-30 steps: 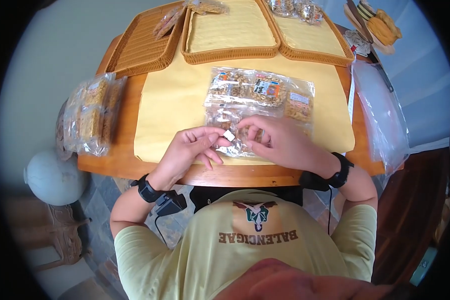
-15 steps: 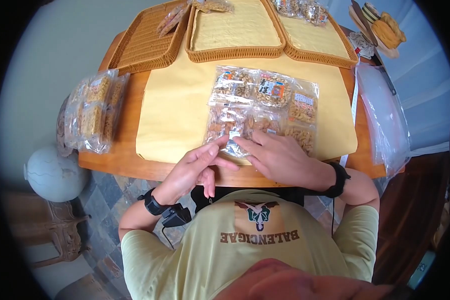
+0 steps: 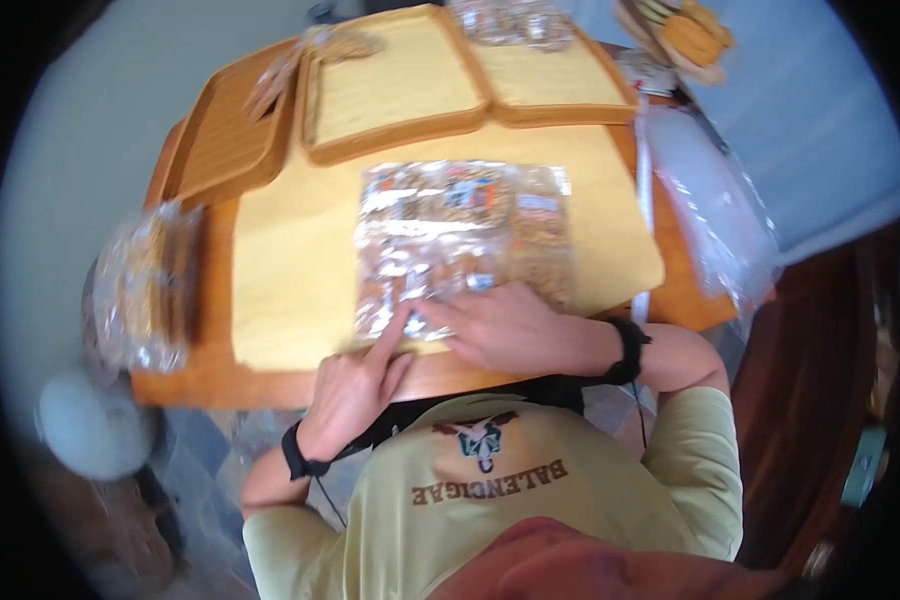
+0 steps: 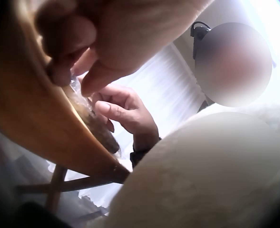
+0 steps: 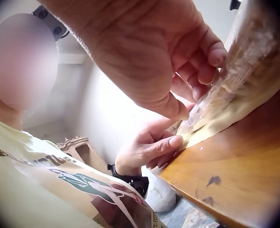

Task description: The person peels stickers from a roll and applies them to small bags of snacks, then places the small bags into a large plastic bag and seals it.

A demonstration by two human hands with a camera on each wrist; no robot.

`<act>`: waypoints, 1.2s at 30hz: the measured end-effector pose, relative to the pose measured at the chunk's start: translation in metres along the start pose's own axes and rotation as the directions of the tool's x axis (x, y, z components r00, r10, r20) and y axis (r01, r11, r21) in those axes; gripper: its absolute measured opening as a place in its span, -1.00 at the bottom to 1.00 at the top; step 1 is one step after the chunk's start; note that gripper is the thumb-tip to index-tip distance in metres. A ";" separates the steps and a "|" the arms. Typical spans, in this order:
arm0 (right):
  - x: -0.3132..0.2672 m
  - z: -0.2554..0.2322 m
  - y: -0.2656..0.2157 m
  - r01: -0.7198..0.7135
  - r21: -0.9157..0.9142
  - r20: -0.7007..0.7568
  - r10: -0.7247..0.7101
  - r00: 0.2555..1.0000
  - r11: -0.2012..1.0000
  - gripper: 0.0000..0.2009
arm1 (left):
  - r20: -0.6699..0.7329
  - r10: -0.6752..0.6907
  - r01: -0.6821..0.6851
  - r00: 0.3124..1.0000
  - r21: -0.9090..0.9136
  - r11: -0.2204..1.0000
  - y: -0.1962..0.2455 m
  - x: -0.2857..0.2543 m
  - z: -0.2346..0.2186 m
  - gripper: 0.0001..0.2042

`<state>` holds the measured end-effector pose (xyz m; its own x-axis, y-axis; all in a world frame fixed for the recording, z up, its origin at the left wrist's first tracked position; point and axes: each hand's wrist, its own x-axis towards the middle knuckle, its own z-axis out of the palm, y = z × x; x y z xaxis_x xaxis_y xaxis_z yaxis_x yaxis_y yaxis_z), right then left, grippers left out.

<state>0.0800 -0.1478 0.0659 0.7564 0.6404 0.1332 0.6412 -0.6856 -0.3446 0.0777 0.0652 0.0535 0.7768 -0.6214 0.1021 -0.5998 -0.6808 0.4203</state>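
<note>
Clear bags of nut-and-grain snack pieces (image 3: 385, 270) lie side by side on the yellow paper in the head view. My left hand (image 3: 350, 392) reaches to the near-left bag, its index finger straight and its tip on the plastic. My right hand (image 3: 510, 325) rests on the same bag, fingertips beside that left index tip. The spot between the fingertips, where a small white sticker was, is mostly covered. In the right wrist view, the right hand (image 5: 144, 57) bends over the bag's plastic (image 5: 221, 97), with the left hand (image 5: 147, 147) at the table edge. Neither hand grips anything.
Three wicker trays stand at the back, the middle one (image 3: 400, 145) lined with yellow paper. More bagged snacks (image 3: 145, 290) are at the left edge. Clear plastic sleeves (image 3: 715, 200) hang over the right edge. Yellow paper (image 3: 295, 270) covers the wooden table (image 3: 215, 385).
The left hand held a small white sticker, which then came down onto the near-left bag. Now both hands' fingertips press there. The head view has shifted and blurred.
</note>
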 end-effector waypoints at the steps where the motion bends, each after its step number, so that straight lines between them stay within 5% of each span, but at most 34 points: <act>1: -0.001 -0.001 0.001 -0.050 -0.031 -0.017 0.049 0.999 0.998 -0.56 | -0.005 0.013 -0.012 1.000 0.086 0.996 0.002 0.002 -0.001 -0.47; 3: -0.003 -0.002 -0.001 -0.063 -0.115 0.100 0.074 0.992 0.991 -0.53 | -0.046 0.034 -0.029 0.998 0.116 0.993 0.000 0.003 0.002 -0.47; 6: -0.009 0.003 0.000 -0.070 -0.111 0.086 0.079 0.993 0.991 -0.51 | -0.057 0.018 -0.005 0.998 0.215 0.977 0.004 0.003 0.002 -0.47; 11: -0.023 -0.018 0.009 -0.115 -0.080 0.131 0.125 0.984 0.990 -0.56 | -0.125 0.016 -0.003 0.992 0.103 0.995 -0.003 -0.002 0.005 -0.47; 13: -0.035 -0.042 0.034 -0.130 0.154 -0.136 0.152 0.979 0.979 -0.72 | -0.132 -0.160 0.128 0.978 -0.219 0.967 -0.006 -0.007 0.000 -0.51; 14: -0.043 -0.052 0.057 -0.198 0.107 -0.189 0.216 0.958 0.974 -0.77 | -0.221 -0.196 0.119 0.955 -0.320 0.940 -0.013 -0.012 0.006 -0.57; 17: -0.066 -0.094 0.129 -0.504 0.176 -0.325 0.534 0.781 0.845 -0.85 | -0.338 -0.279 0.138 0.899 -0.388 0.911 -0.028 -0.021 0.012 -0.64; 19: -0.077 -0.112 0.186 -0.679 0.413 -0.213 0.789 0.577 0.607 -0.87 | -0.370 -0.304 0.137 0.878 -0.415 0.899 -0.023 -0.019 0.011 -0.68; 22: -0.090 -0.115 0.274 -0.735 0.214 -0.393 0.746 0.538 0.643 -0.86 | -0.357 -0.274 0.165 0.893 -0.306 0.938 -0.025 -0.019 0.013 -0.73; 24: -0.085 -0.117 0.309 -0.749 0.209 -0.619 0.678 0.396 0.629 -0.78 | -0.399 -0.193 0.121 0.896 -0.199 0.972 -0.023 -0.014 0.013 -0.74; 27: -0.076 -0.121 0.336 -0.787 -0.034 -0.698 0.549 0.460 0.616 -0.74 | -0.447 -0.065 0.064 0.892 -0.018 0.998 -0.017 -0.007 0.013 -0.76; 28: -0.072 -0.121 0.344 -0.801 0.036 -0.653 0.621 0.434 0.598 -0.70 | -0.466 -0.021 0.049 0.884 0.048 0.998 -0.015 -0.006 0.012 -0.76; 36: -0.055 -0.131 0.353 -0.771 -0.246 -0.549 0.571 0.610 0.588 -0.73 | -0.489 -0.161 0.250 0.858 0.123 0.960 -0.012 -0.002 0.015 -0.79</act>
<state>0.2812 -0.4702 0.0587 0.8986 -0.1907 0.3951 -0.1745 -0.9816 -0.0769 0.0811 0.0687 0.0347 0.8562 -0.2340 0.4607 -0.4054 -0.8570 0.3181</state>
